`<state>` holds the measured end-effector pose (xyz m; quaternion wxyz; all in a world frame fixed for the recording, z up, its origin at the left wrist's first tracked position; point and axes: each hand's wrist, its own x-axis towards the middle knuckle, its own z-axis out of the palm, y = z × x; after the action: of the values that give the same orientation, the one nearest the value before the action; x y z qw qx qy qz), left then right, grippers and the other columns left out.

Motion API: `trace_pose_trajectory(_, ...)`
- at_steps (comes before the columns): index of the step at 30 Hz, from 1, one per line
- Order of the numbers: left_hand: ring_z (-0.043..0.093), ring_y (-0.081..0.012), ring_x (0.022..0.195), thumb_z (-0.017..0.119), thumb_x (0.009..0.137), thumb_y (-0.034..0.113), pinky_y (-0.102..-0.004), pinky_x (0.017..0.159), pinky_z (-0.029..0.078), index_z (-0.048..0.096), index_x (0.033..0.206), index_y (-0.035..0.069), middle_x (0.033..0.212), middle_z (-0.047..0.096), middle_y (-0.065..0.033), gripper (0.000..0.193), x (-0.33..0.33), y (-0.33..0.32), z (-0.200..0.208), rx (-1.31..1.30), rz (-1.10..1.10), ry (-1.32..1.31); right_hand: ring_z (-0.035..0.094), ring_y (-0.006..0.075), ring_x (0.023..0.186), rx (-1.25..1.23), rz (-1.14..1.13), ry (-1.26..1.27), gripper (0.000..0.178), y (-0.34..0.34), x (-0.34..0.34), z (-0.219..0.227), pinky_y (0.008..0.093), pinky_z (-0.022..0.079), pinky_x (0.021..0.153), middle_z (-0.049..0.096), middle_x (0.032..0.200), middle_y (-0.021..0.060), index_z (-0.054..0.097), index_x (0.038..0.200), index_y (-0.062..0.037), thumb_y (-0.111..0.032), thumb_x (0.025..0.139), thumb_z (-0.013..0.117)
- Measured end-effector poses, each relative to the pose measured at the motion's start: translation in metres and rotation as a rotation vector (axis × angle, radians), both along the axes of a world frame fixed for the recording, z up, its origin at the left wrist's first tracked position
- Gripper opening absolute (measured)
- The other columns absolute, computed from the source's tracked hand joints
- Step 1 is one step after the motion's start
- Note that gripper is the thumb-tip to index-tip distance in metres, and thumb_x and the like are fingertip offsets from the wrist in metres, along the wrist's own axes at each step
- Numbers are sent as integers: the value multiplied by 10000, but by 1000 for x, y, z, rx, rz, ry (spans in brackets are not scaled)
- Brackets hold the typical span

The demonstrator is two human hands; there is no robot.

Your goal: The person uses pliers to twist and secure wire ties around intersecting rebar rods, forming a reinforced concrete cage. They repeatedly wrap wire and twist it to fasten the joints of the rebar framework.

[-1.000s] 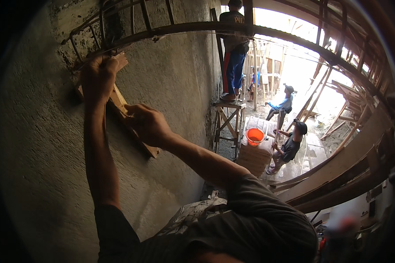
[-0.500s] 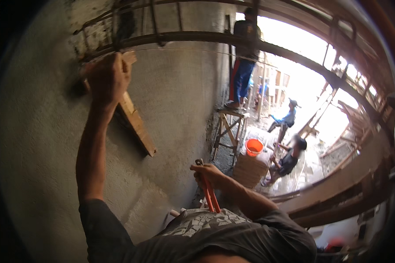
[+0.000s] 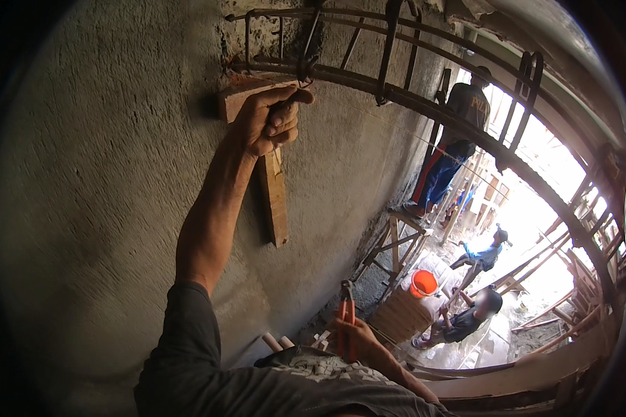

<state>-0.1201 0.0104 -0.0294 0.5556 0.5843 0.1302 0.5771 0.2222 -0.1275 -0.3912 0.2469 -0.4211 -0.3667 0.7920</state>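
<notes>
My left hand (image 3: 273,124) is raised to the rebar cage (image 3: 424,108), its fingers closed and pinched just under the lower bar. A thin dark tie wire (image 3: 305,82) loops round the bar at the fingertips. What the pinch holds, if anything, is too small to tell. Behind the wrist, a wooden bracket (image 3: 275,201) rests against the rough grey wall (image 3: 139,160). Low by my body, my right hand (image 3: 360,340) grips pincers (image 3: 348,313) with orange-red handles, their dark jaws pointing up.
A taut string (image 3: 389,124) runs below the cage. To the right, a person (image 3: 459,115) stands on a wooden trestle (image 3: 395,243). Farther down are an orange bucket (image 3: 423,283) on a stack (image 3: 400,313) and two people (image 3: 466,316) low down. Timber boards curve along the lower right.
My view has swung left, so the scene shifts right. My left hand has turned from a fist beside the bracket to a pinch at the bar. The pincers now point more upright.
</notes>
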Motion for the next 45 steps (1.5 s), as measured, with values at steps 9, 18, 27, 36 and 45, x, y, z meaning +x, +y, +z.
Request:
trace_pose_trajectory(9,488,-49,420,565,1040,200,-231,407,376,702,1043,-28,618,606,-35,266,-8,6,-4,21,-71,13,687,171,796,460,33,-111,289,32,-36,45,351,575,675,697,935,62,603,1252,-31,-167,998,630)
trace_pose_trajectory(18,486,-59,473,681,971,215,-259,445,386,730,884,6,608,591,8,231,9,-21,17,262,849,571,742,208,921,1154,-132,-336,381,97,-102,211,337,597,741,741,1081,121,539,1385,-23,-141,1025,588)
trace_pose_trajectory(27,478,-50,544,722,963,234,-231,499,394,749,1040,17,678,572,16,231,20,-37,7,67,872,359,667,186,987,1127,-210,188,656,119,-192,253,332,609,769,609,1244,122,278,1599,-100,-64,1006,557)
trace_pose_trajectory(36,470,-52,523,759,944,245,-232,473,385,724,1064,5,709,577,7,271,15,-31,-5,-20,780,235,475,372,1419,1178,-242,116,756,120,-211,254,471,463,1103,397,1585,241,187,1632,-90,-117,976,561)
trace_pose_trajectory(45,499,-32,495,757,951,200,-205,408,373,675,1101,24,710,614,-4,246,20,-29,-14,59,716,114,515,387,1365,1296,-313,-64,707,123,-216,254,495,468,1079,464,1501,259,226,1613,-75,-170,999,563)
